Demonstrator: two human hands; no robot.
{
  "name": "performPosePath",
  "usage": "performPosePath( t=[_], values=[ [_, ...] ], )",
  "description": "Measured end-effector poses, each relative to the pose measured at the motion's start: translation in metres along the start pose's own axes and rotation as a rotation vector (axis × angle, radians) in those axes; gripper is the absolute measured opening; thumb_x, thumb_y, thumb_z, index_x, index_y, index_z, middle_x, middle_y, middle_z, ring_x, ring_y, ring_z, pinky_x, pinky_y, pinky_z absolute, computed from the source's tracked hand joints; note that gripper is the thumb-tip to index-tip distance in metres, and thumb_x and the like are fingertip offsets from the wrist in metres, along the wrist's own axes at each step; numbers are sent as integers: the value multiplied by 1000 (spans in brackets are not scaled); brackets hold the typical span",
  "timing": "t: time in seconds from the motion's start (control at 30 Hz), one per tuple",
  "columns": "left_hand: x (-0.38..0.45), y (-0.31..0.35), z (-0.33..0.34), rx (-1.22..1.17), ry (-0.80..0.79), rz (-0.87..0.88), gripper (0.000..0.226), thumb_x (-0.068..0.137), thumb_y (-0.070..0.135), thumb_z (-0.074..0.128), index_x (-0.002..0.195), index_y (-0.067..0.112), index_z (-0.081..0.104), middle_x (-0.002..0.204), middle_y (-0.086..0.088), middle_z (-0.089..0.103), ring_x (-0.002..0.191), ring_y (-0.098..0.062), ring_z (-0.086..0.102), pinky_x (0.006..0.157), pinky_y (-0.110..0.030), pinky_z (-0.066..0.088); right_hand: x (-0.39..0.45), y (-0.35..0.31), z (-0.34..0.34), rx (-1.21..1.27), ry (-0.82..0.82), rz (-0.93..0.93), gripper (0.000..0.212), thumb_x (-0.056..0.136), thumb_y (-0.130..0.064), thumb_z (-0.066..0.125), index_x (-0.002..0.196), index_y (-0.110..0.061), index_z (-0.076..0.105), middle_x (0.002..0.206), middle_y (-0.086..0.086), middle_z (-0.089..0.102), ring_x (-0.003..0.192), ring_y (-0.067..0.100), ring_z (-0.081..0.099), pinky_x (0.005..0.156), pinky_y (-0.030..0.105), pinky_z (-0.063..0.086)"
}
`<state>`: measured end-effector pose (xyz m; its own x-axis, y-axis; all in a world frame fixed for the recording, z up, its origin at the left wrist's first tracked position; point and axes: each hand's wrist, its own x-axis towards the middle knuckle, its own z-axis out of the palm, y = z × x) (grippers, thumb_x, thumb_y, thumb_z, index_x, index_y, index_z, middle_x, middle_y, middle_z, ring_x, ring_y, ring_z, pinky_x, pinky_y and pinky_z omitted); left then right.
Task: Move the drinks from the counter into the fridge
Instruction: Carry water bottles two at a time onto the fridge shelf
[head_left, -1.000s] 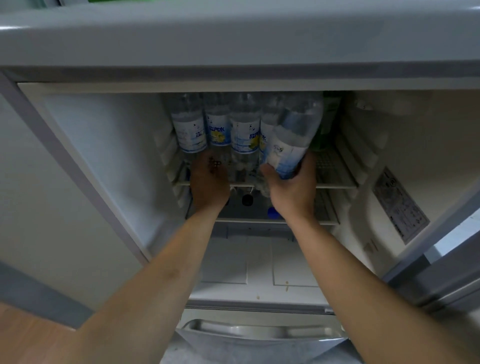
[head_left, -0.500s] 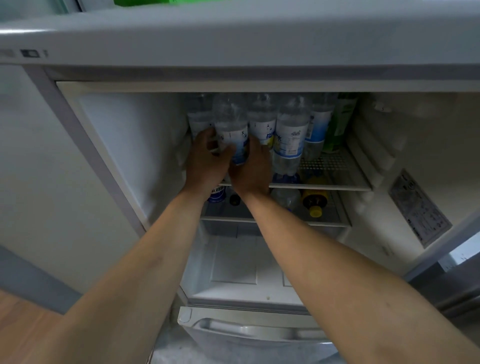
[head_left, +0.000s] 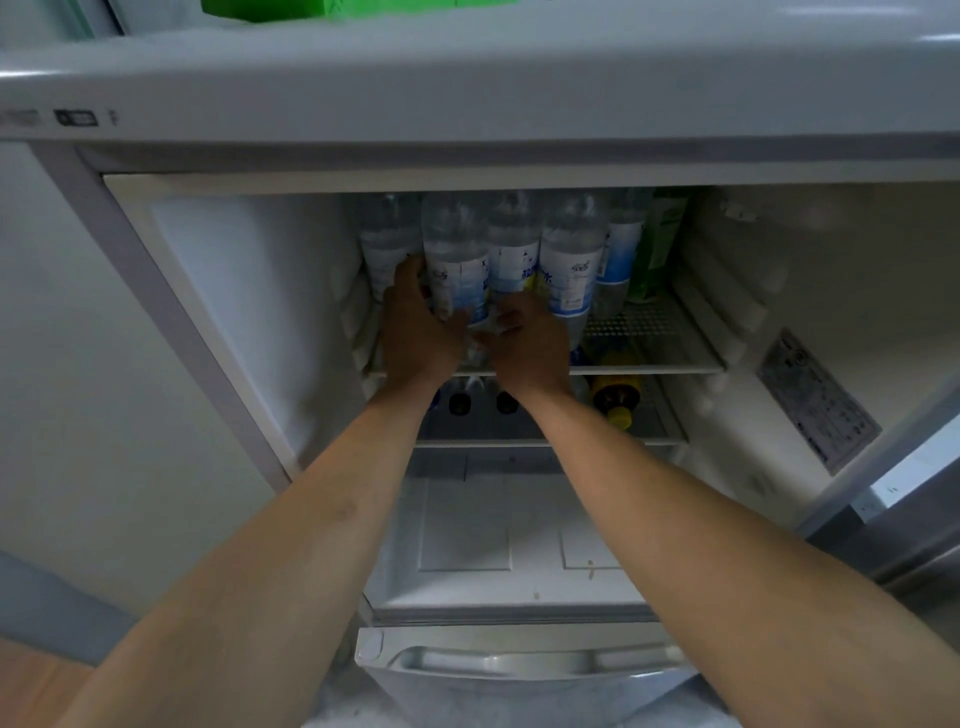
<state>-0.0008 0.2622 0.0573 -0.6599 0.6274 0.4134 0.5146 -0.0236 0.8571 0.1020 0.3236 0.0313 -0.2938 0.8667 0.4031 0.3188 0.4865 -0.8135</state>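
Observation:
Both my arms reach into the open fridge (head_left: 249, 291). Several clear water bottles with blue and white labels stand in a row on the upper wire shelf (head_left: 654, 364). My left hand (head_left: 415, 332) wraps the left side of the front bottle (head_left: 457, 260) near its base. My right hand (head_left: 530, 348) presses against the same bottle's lower right side, beside the neighbouring bottle (head_left: 569, 270). A green bottle (head_left: 660, 244) stands at the right end of the row.
On the lower shelf lie a yellow-capped bottle (head_left: 615, 395) and dark-capped bottles (head_left: 460, 402). Below is a white crisper cover (head_left: 467, 530) and a drawer handle (head_left: 519, 662). The fridge door (head_left: 914, 467) stands open at right. A green object (head_left: 332, 8) sits on top.
A second ago my right hand carried a tilted bottle in at the right. It then stood upright in the row, and both hands came together around the left front bottle.

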Motion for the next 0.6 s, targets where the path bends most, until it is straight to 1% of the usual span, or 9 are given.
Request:
performPosePath(
  t=[0.07,0.1,0.13,0.17,0.2,0.27,0.33,0.43,0.6],
  values=[
    [-4,-7,0,-16,-7,13,64,80,6,78,136,11,48,126,-2,64,114,-17,63,92,-31,55,2,8,-18,9,248,-87,18,85,-14,72,98,-7,63,92,3,59,85,19,58,72,31,51],
    [-7,-11,1,-21,-6,17,65,79,7,79,135,11,48,126,-2,63,114,-18,63,93,-34,55,4,13,-27,35,373,-91,20,86,-13,71,101,-5,61,96,5,58,90,24,58,75,35,51],
    [-11,-16,3,-18,1,13,65,77,8,81,134,11,48,125,-1,62,113,-19,63,94,-36,55,8,18,-35,75,444,-39,28,87,-15,72,109,-5,60,104,8,58,98,27,58,80,36,51],
    [-14,-20,5,-14,14,1,66,76,9,82,133,10,49,123,-1,62,112,-19,63,93,-37,54,14,21,-40,126,443,62,40,88,-18,73,122,-6,56,118,12,59,110,28,58,88,38,52],
    [-16,-23,7,-13,29,-14,64,76,8,82,131,9,50,123,-3,62,111,-20,62,93,-38,54,19,24,-43,177,378,173,52,89,-19,73,134,-8,50,132,13,56,121,26,56,97,38,51],
    [-16,-29,11,-18,43,-31,60,75,6,81,128,8,52,123,-9,64,112,-23,62,93,-41,54,27,28,-43,208,216,271,60,91,-20,70,145,-11,44,144,11,53,130,22,54,107,41,47],
    [-14,-33,12,-17,36,-24,58,75,6,81,127,8,54,123,-11,64,113,-25,61,93,-45,53,29,29,-39,191,181,251,56,93,-18,68,144,-11,46,143,8,56,129,20,55,108,43,46],
    [-9,-36,12,-20,27,-7,58,75,7,80,127,7,55,125,-11,63,114,-26,61,92,-48,54,28,27,-35,202,223,260,56,93,-19,67,145,-12,46,143,6,57,129,19,55,109,41,46],
    [-16,-40,14,-56,14,-10,65,79,5,78,137,8,50,136,-12,59,125,-25,56,103,-46,49,28,33,-37,157,226,233,50,92,-18,68,139,-11,51,133,7,63,119,19,62,101,36,51]
  ],
)
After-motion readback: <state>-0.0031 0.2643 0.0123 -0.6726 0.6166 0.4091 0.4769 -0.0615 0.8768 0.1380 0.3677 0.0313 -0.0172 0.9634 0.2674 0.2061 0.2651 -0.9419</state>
